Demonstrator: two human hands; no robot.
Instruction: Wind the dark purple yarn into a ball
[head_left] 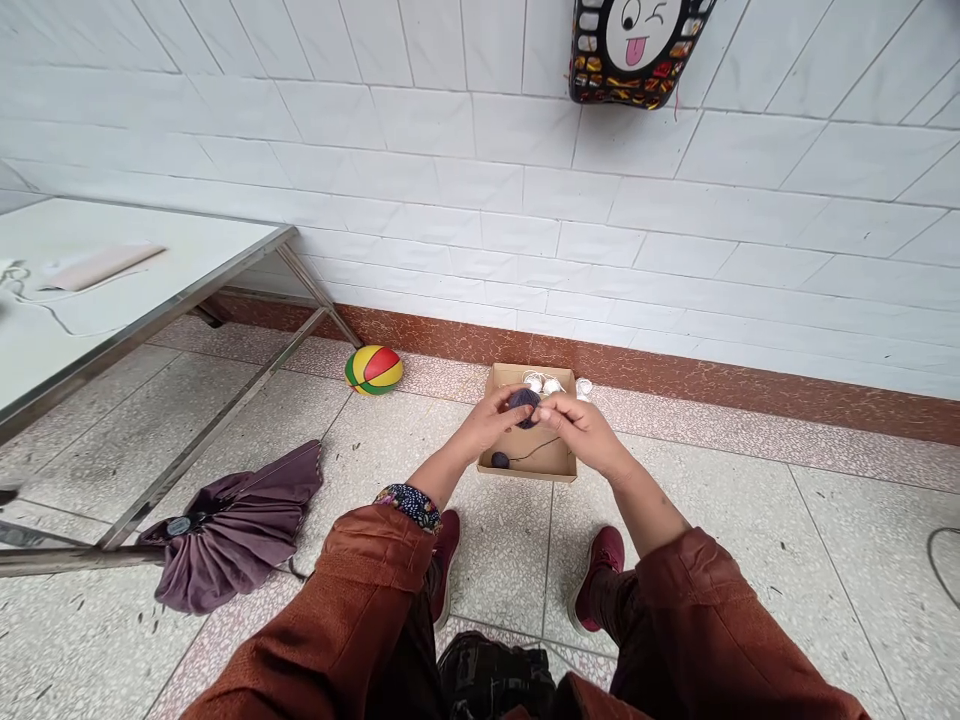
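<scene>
Over a shallow cardboard box (pixel 566 471) on the floor, my left hand (pixel 487 422) has its fingers closed round a dark purple ball of yarn (pixel 524 404). At the ball's right side, the thumb and fingers of my right hand (pixel 576 428) are pinched together; what sits between the fingertips is too small to make out. Inside the box lies a smaller dark ball (pixel 500 460), with a dark strand (pixel 536 449) running from it toward my right hand. White balls (pixel 552 386) rest at the box's far end, and another white ball (pixel 583 389) is by its far right corner.
A red, yellow and green ball (pixel 374 370) lies near the wall. To the left stands a metal-framed table (pixel 225 250), with a folded purple umbrella (pixel 232 530) on the floor beside it. A black basket (pixel 589 75) hangs on the tiled wall. A cable (pixel 934 560) lies far right.
</scene>
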